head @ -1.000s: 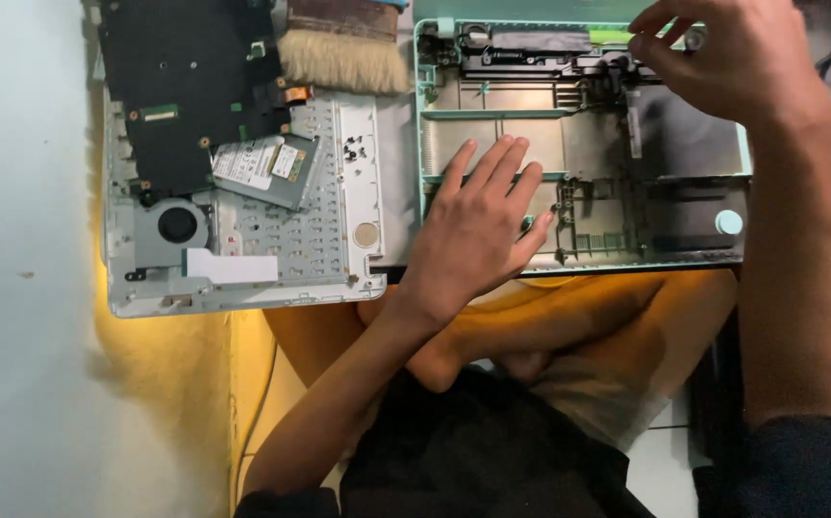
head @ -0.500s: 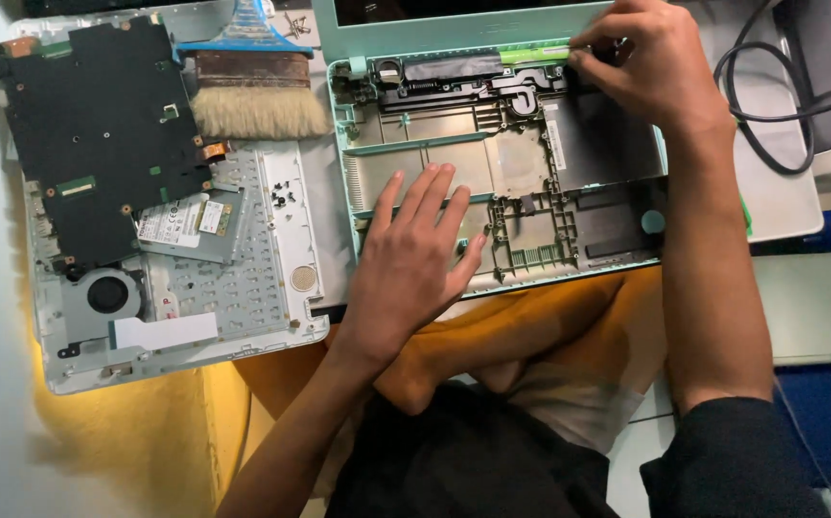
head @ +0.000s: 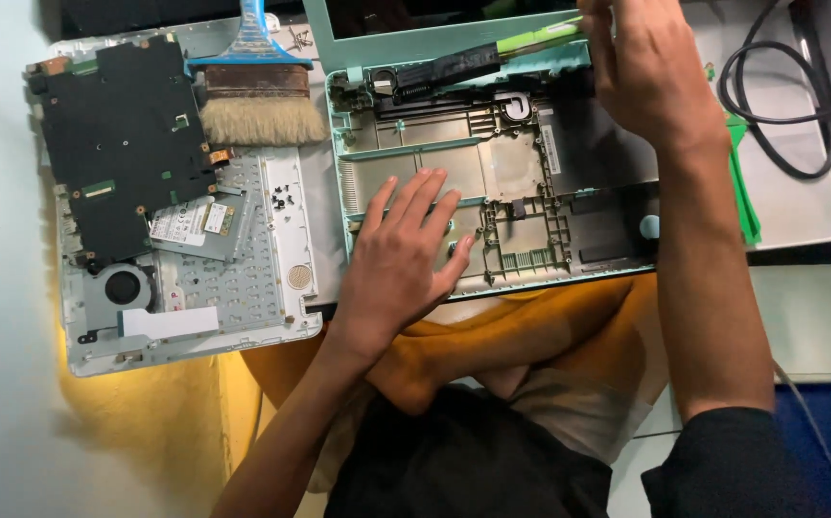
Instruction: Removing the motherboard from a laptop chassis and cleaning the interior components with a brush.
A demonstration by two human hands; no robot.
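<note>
The view now sits closer and lower than half a second ago, so the mint-green laptop base shell (head: 492, 201) fills the middle of the frame; the left hand (head: 401, 259) keeps its place, flat on the shell's lower left bay, fingers spread and pressing, clamped on nothing; the right hand (head: 650, 82) remains at the shell's upper right corner by the hinge, fingers curled together, but whether they pinch anything cannot be told; judged from this, the shell is being steadied while work goes on at the hinge end. The shell rests across the person's lap, touching the white keyboard deck (head: 195, 278) to its left. On that deck lies a black motherboard (head: 123, 144); a small card with a white rectangular label (head: 190, 223) sits at its lower edge; a round fan (head: 123, 288) lies below; a white strip label (head: 168, 321) beside the fan. A blue-handled brush (head: 257, 96) lies across the deck's top; a green pry tool (head: 743, 192) and black cable (head: 780, 86) lie right.
</note>
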